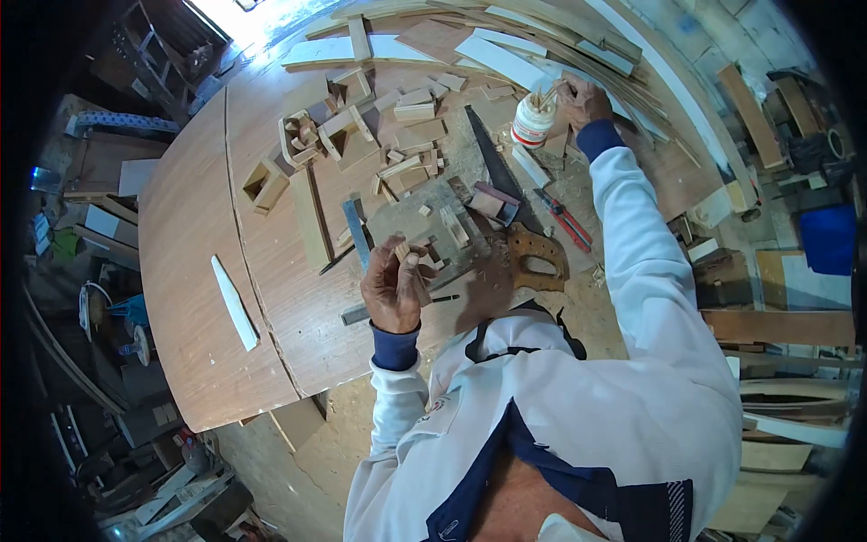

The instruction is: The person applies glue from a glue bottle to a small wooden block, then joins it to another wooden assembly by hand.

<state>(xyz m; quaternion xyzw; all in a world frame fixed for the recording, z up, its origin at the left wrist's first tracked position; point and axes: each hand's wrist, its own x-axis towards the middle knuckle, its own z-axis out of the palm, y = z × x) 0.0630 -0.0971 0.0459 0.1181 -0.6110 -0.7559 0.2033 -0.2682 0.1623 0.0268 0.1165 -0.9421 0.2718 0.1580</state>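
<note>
My left hand is closed around a small wooden block, held up over the near side of a work board. At the far right of the table my right hand has its fingers curled in a pinch at thin wooden sticks. These sticks stand out of a white jar with a red-and-white label. The fingertips appear to grip one stick, though they partly hide it. Small wood offcuts lie on the board beside my left hand.
A handsaw lies right of the board, beside a red utility knife. A try square rests to the left. Wooden box pieces are scattered farther back. Long strips cover the far edge. A white strip lies left.
</note>
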